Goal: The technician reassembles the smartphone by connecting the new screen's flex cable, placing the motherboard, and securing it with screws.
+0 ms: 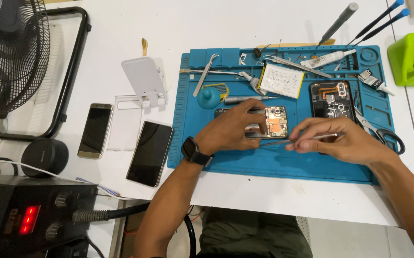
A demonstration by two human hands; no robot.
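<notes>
An opened phone [276,122] with exposed boards lies in the middle of a blue work mat [283,165]. My left hand [233,128], with a dark watch on the wrist, rests on the phone's left part and holds it down. My right hand [338,141] pinches metal tweezers [290,140], whose tips point left toward the phone's lower edge. A removed white battery [282,80] lies above the phone. A second opened phone shell [332,99] sits just above my right hand.
Scissors [381,131], glue tubes [326,58], spare tweezers [204,74] and a blue suction cup [208,98] lie on the mat. Two phones [150,153] [95,130] and a white stand [145,81] sit left of it. A fan [11,57], a heat station [25,215] and a green tape dispenser [412,59] stand at the edges.
</notes>
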